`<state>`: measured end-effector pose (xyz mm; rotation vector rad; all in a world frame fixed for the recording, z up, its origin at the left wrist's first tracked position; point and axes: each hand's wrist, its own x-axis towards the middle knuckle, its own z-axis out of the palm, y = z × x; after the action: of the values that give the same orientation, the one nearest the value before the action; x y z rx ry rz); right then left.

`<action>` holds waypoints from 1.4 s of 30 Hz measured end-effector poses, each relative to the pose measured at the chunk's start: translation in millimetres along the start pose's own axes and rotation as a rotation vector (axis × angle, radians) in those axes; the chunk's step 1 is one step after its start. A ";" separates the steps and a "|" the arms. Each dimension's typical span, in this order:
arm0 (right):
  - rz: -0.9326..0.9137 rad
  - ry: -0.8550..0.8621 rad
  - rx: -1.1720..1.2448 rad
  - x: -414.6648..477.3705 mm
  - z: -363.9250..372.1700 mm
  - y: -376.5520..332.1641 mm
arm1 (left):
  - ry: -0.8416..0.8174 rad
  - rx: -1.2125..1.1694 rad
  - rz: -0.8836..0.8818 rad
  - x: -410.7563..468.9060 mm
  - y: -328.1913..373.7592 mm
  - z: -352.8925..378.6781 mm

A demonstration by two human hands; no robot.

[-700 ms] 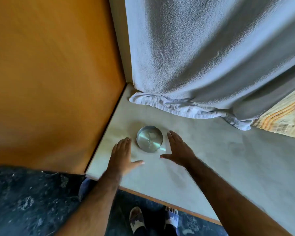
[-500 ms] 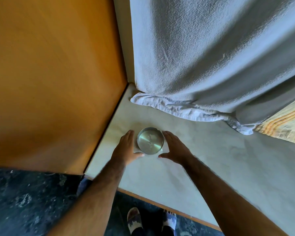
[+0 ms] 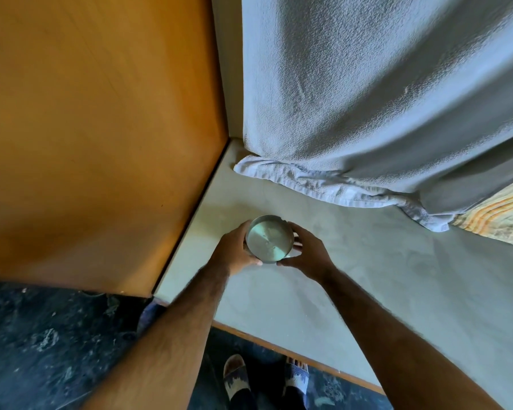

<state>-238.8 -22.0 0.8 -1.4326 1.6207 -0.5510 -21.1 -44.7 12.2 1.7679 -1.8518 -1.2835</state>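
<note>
Steel bowl (image 3: 269,238) is now between my palms. Half a second ago my hands lay flat on the surface (image 3: 367,285), one on each side of the bowl with a gap left over. That gap is gone. My left hand (image 3: 234,251) cups the bowl's left wall with the thumb hooked under its near edge. My right hand (image 3: 308,253) wraps the right wall, its fingers (image 3: 301,232) curled along the far rim and its thumb meeting the near edge. So both hands are closed on the bowl and gripping it.

The bowl stands near the left corner of the surface, close to the wooden panel (image 3: 101,128) and well short of the grey cloth (image 3: 367,99) that hangs down behind it. It may already be a little off the surface, but looking straight down I cannot tell. I judge the reach finished and the hold made, so the lift can come next. Something pale seems to lie inside the bowl, so I would keep it level.

By count:
- one bowl
- two hands, both on it
- one grey cloth, its hem bunched on the surface
- one wooden panel
- one striped cloth (image 3: 498,223) at the right edge
- two slippers (image 3: 236,377) on the dark floor (image 3: 42,350) below
</note>
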 end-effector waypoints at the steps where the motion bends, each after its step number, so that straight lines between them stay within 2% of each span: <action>1: 0.006 0.000 0.032 -3.0 -1.0 -2.1 | -0.001 -0.026 0.005 -2.5 -0.3 -2.4; 5: -0.011 0.011 0.061 -15.3 -2.2 -12.0 | -0.010 -0.093 0.030 -15.0 -0.1 -16.3; 10: -0.118 0.057 -0.107 -40.5 3.7 -34.1 | 0.003 -0.106 0.088 -37.8 3.8 -29.6; 16: -0.173 0.126 -0.174 -79.8 15.7 -49.2 | 0.019 -0.078 0.141 -75.3 3.2 -35.8; 34: -0.279 0.041 -0.235 -170.1 62.0 -68.3 | 0.165 0.073 0.134 -206.6 -23.2 -39.0; 42: -0.297 -0.031 -0.292 -195.3 114.7 -88.6 | 0.159 0.090 0.106 -244.2 -85.9 -60.1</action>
<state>-104.3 166.9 74.1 -1.9087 1.5173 -0.4677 131.2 164.8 72.2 1.7350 -1.9110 -1.0060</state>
